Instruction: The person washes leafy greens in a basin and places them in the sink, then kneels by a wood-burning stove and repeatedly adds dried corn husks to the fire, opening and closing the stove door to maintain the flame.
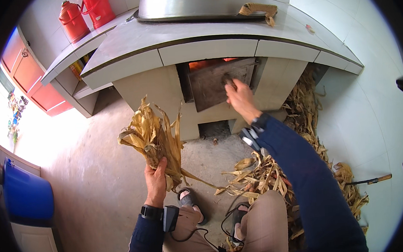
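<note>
My left hand point(156, 180) grips a bunch of dry corn husks point(152, 136), held upright in front of the stove. Farther forward, my right hand point(239, 97) is closed around the handle point(228, 81) of the metal firebox door point(207, 87). That door hangs tilted across the opening of the tiled stove point(147, 84). Above its top edge, an orange fire point(199, 65) glows inside. Below the door is a dark ash opening point(214, 129) at floor level.
A large metal lid point(197, 3) covers the stovetop. More husks point(263, 177) are heaped beside my right leg and along the wall, with a wooden-handled tool point(379, 179) among them. Red thermos flasks point(74, 23) stand back left. A blue bucket point(29, 192) is at the left. Cables point(191, 235) hang by my legs.
</note>
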Demonstrator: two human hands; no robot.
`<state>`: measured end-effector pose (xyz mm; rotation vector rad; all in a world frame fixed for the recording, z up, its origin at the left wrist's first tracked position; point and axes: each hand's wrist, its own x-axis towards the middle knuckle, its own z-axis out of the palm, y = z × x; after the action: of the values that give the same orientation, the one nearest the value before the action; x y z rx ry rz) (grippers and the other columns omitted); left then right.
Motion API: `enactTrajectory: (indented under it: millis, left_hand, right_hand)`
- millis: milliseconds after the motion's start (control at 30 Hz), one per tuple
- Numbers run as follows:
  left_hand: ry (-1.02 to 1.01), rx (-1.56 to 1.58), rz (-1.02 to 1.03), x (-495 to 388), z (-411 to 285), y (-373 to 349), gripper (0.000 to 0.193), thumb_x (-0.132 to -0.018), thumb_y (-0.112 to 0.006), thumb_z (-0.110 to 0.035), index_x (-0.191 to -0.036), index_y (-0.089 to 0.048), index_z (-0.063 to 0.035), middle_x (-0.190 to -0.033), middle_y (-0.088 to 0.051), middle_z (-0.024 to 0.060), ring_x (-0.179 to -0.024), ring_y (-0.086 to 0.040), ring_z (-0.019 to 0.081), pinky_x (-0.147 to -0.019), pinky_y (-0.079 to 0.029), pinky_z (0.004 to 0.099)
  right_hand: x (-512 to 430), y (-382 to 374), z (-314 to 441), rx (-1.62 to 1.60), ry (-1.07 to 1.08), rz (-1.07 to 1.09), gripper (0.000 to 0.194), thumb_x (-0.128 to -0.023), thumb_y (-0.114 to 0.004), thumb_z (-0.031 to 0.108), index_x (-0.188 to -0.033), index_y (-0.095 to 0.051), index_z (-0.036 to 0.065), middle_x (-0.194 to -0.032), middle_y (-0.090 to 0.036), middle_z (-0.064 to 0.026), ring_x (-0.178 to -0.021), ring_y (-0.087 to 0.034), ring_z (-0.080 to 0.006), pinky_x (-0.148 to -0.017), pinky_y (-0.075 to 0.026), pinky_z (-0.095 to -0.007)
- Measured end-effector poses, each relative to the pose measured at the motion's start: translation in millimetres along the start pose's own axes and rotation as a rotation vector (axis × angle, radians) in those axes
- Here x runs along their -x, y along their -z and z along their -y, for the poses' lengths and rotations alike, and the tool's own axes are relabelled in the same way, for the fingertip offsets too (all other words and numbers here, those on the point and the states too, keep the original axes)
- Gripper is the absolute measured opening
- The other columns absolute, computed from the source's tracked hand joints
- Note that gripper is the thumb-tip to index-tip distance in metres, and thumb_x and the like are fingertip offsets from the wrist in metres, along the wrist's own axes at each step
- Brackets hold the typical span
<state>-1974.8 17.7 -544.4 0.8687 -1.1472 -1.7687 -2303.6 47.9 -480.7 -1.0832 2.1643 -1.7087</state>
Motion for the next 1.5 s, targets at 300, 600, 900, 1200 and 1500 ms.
enactTrajectory:
  millis: [300, 600, 900, 1200, 1500]
  left_hand:
    - [0.033, -0.321, 0.383, -39.9, -0.7, -60.3, 0.031, -0.088, -0.057, -0.007, -0.118, -0.051, 0.0007, -0.106, -0.06, 0.0024, -0.094, -0.054, 0.0096, -0.083, -0.045, 0.0249]
    - [-0.274, -0.991, 0.233, -188.6, 23.5, -200.9, 0.042, -0.078, -0.063, -0.021, -0.114, -0.056, -0.0017, -0.1, -0.064, 0.02, -0.094, -0.062, 0.0317, -0.082, -0.048, 0.0366]
    - [-0.547, -1.211, 0.234, -294.5, 38.3, -283.8, 0.061, -0.073, -0.067, -0.048, -0.112, -0.055, -0.0028, -0.105, -0.061, 0.0238, -0.101, -0.058, 0.0377, -0.082, -0.049, 0.0422]
    - [-0.933, -1.035, -0.027, -225.0, 45.2, -255.7, 0.077, -0.066, -0.076, -0.031, -0.129, -0.038, -0.0066, -0.115, -0.048, 0.0238, -0.1, -0.053, 0.0411, -0.083, -0.047, 0.0451]
    - [-0.338, -0.78, 0.403, -217.5, 70.4, -240.9, 0.06, -0.073, -0.07, -0.014, -0.128, -0.047, -0.0073, -0.104, -0.063, 0.0186, -0.096, -0.062, 0.0264, -0.078, -0.05, 0.0339]
  right_hand:
    - [32.0, 134.9, -11.1, 0.137, 0.014, 0.219, 0.021, -0.09, -0.054, 0.015, -0.106, -0.055, 0.001, -0.066, -0.055, -0.0031, -0.056, -0.053, -0.0103, -0.053, -0.042, -0.0248]
    - [19.3, 168.6, -23.4, 0.016, -0.03, 0.354, 0.022, -0.09, -0.053, 0.014, -0.107, -0.053, 0.0, -0.082, -0.059, -0.0042, -0.062, -0.053, -0.0092, -0.059, -0.044, -0.0233]
    - [15.8, 167.4, -38.9, -0.155, -0.038, 0.38, 0.025, -0.091, -0.055, 0.018, -0.107, -0.051, -0.001, -0.078, -0.057, -0.0027, -0.063, -0.054, -0.008, -0.06, -0.044, -0.0224]
    - [17.1, 165.9, -42.0, -0.206, -0.008, 0.377, 0.024, -0.091, -0.055, 0.018, -0.107, -0.051, 0.0, -0.076, -0.056, -0.0021, -0.064, -0.052, -0.0076, -0.059, -0.043, -0.0228]
    - [16.8, 165.0, -40.3, -0.189, 0.008, 0.369, 0.022, -0.091, -0.055, 0.016, -0.107, -0.052, 0.001, -0.075, -0.056, -0.0017, -0.064, -0.052, -0.0075, -0.059, -0.043, -0.0222]
